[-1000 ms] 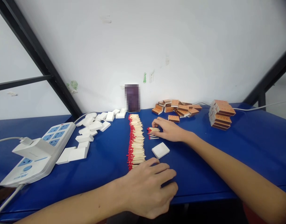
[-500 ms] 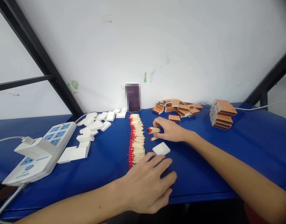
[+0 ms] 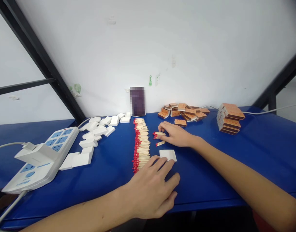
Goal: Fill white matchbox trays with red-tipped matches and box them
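Note:
A long row of red-tipped matches (image 3: 141,143) lies down the middle of the blue table (image 3: 235,154). My right hand (image 3: 177,134) rests beyond it with its fingers pinched on a small bundle of matches (image 3: 158,134); a couple of loose matches (image 3: 160,143) lie just below. A small white inner matchbox tray (image 3: 168,155) sits in front of that hand. My left hand (image 3: 151,188) lies low on the table with fingers spread, its fingertips touching the near edge of the white tray.
Several white trays (image 3: 94,133) are scattered at the left, next to a white and blue power strip (image 3: 40,158). Orange matchbox sleeves lie in a pile (image 3: 183,111) at the back and in a stack (image 3: 230,118) at the right. A blurred dark object (image 3: 137,101) leans against the wall.
My left hand has slid forward to the white tray, which has turned and shifted slightly. My right hand has gathered the small bundle a little, leaving a couple of matches beside it.

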Motion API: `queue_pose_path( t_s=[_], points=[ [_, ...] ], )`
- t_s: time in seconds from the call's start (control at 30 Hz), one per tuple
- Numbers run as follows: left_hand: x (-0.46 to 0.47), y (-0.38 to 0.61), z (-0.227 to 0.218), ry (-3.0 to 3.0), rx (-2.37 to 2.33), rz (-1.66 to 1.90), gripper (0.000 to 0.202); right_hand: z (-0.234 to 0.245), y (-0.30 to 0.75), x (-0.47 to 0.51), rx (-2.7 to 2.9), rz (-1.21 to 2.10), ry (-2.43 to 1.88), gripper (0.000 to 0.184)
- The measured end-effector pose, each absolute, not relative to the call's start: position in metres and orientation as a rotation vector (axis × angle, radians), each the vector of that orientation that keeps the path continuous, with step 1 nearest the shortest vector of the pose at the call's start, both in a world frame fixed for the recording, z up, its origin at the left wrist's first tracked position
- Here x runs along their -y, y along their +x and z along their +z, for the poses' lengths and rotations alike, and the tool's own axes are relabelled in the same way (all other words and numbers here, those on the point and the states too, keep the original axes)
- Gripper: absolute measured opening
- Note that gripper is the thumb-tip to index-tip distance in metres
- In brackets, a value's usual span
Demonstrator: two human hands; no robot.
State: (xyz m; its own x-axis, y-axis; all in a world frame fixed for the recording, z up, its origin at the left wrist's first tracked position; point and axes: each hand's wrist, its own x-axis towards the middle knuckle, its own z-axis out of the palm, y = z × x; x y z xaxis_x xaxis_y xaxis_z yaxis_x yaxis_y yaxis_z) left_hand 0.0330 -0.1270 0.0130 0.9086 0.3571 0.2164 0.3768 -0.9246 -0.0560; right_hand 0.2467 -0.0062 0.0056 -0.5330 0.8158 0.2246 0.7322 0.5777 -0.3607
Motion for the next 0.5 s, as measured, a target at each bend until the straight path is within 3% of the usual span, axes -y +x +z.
queue_pose_path(
  t_s=[0.5],
  points=[
    [0.1262,0.0346,0.0157,-3.030,0.449,-0.305,0.032,0.0060,0.2468,0.0063,2.454,0.301,-1.270,0.020]
  ],
)
